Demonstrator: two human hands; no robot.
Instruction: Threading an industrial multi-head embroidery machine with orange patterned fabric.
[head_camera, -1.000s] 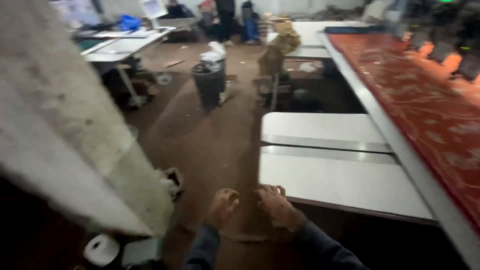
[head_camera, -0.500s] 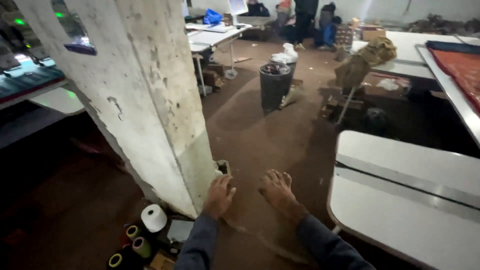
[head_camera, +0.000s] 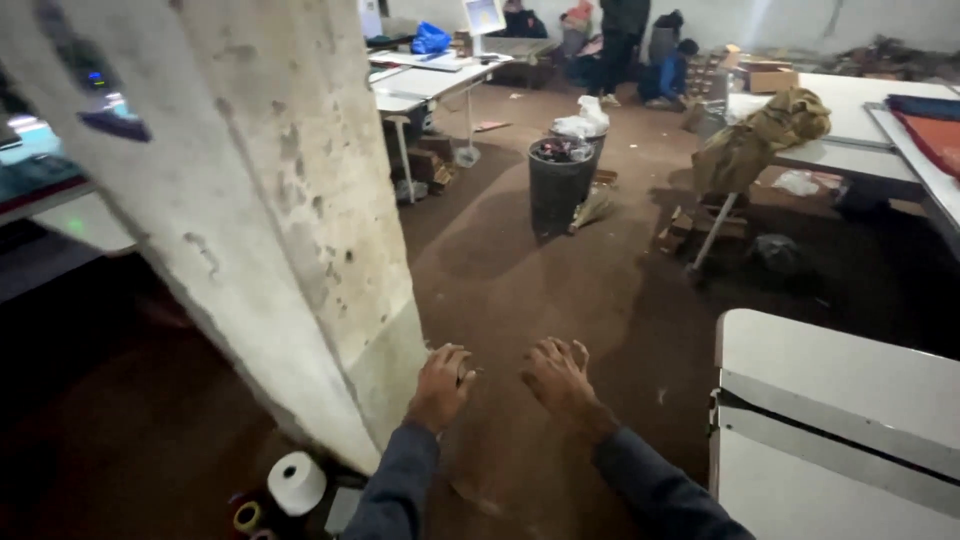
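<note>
- Head view: both hands are out in front, palms down, over the brown floor (head_camera: 560, 270), holding nothing.
- Left hand (head_camera: 440, 385) sits right next to the base of the big concrete pillar (head_camera: 250, 200). Can't tell if it actually touches it. Its fingers (head_camera: 458, 362) are curled a bit and close together, nothing pinched.
- Right hand (head_camera: 560, 385) is just beside the left one with a small gap between them. Its fingers (head_camera: 570, 352) are loosely spread and empty too.
- Both arms are in dark blue-grey sleeves (head_camera: 400, 490) coming up from the bottom edge.
- Down at the pillar's foot, bottom left, there's a white roll (head_camera: 296, 483) standing on end, plus a couple of darker spools (head_camera: 247, 517) next to it. They're the things closest to the left hand, though still apart from it.
- On the right, a white bench (head_camera: 840, 400) fills the lower corner, near the right hand but not touching it.
- Further back in the middle, a black bin (head_camera: 558, 185) stuffed with scraps, with a white bag (head_camera: 583, 120) right behind it.
- Right of the bin, a heap of olive-brown cloth (head_camera: 760, 140) hangs off the end of another white bench (head_camera: 860, 110), and there's red cloth (head_camera: 935, 135) at the far right edge.
- Way at the back, a few people (head_camera: 625, 40) are by the wall, one crouching in blue. Too far off and blurry to say more.
- More benches at back left, one with a blue bag (head_camera: 432, 40) on top.
</note>
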